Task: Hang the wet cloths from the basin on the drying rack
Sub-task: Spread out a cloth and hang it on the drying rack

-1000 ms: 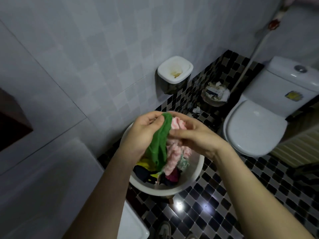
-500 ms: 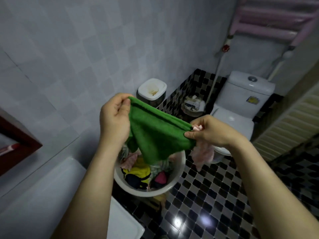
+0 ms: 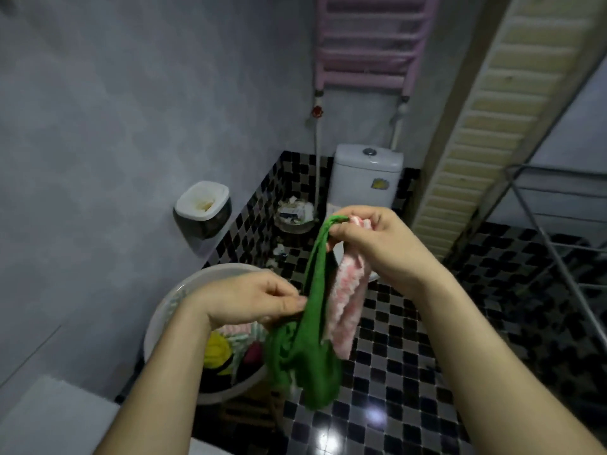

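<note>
green cloth (image 3: 315,326) | left hand (image 3: 249,302) pinches it | right hand (image 3: 371,239) grips it plus pink cloth (image 3: 348,307)

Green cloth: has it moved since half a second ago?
Yes. The green cloth, then stretched level above the basin, now hangs from the right hand, beside the basin.

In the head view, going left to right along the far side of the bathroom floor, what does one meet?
White-lidded bin on the wall → waste basket full of paper → toilet → metal drying rack at the right edge.
</note>
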